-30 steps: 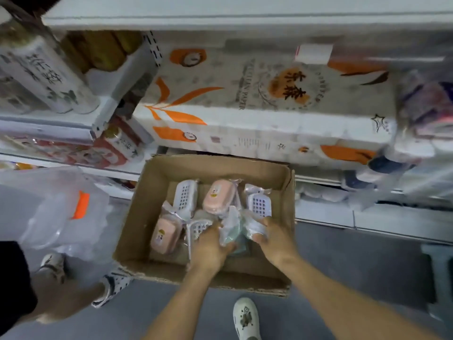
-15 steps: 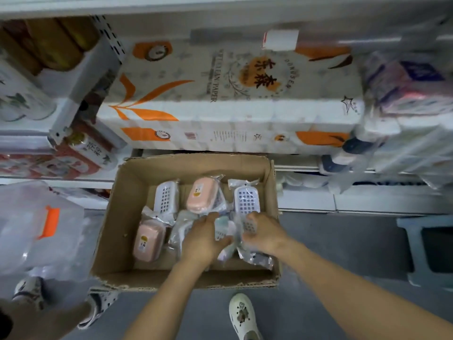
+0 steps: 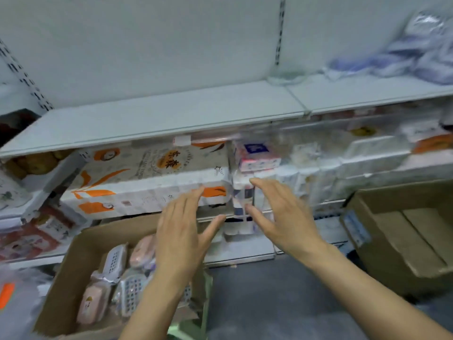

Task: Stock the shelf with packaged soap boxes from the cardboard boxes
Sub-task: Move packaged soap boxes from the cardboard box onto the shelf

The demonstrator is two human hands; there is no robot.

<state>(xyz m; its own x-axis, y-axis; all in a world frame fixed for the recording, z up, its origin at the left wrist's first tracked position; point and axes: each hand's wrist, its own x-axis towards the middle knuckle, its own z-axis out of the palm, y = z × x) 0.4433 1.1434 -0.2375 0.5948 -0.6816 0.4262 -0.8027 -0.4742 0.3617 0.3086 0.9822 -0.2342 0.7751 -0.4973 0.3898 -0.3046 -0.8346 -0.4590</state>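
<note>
Left hand (image 3: 182, 231) and right hand (image 3: 282, 217) are raised side by side before the stocked lower shelf, fingers straight and spread, holding nothing. Wrapped soap boxes (image 3: 115, 283) lie in the open cardboard box (image 3: 71, 273) at near left, below the left forearm. A second cardboard box (image 3: 402, 239) stands at right; the white shelf (image 3: 171, 116) above is bare.
</note>
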